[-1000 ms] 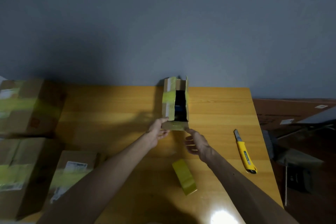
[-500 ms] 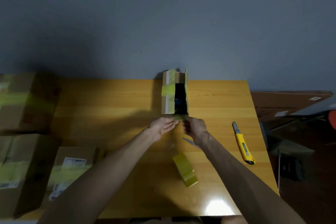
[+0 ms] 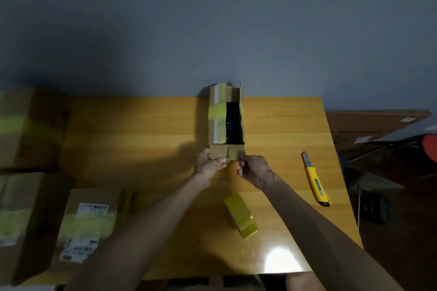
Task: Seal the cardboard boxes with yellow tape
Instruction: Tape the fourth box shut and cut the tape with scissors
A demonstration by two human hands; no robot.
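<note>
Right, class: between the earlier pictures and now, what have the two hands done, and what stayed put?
The right hand moved up from the table to the open box's near flap, meeting the left hand, which slid inward along it; both now pinch the flap's edge. The box, tape roll and utility knife stayed put.

Glossy wooden table [image 3: 283,125], matt cardboard box [image 3: 216,130]

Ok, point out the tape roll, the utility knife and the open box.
tape roll [image 3: 241,216], head view, on its yellow outer band.
utility knife [image 3: 316,186], head view, on the yellow handle.
open box [image 3: 216,114], head view, on its taped left flap.
</note>
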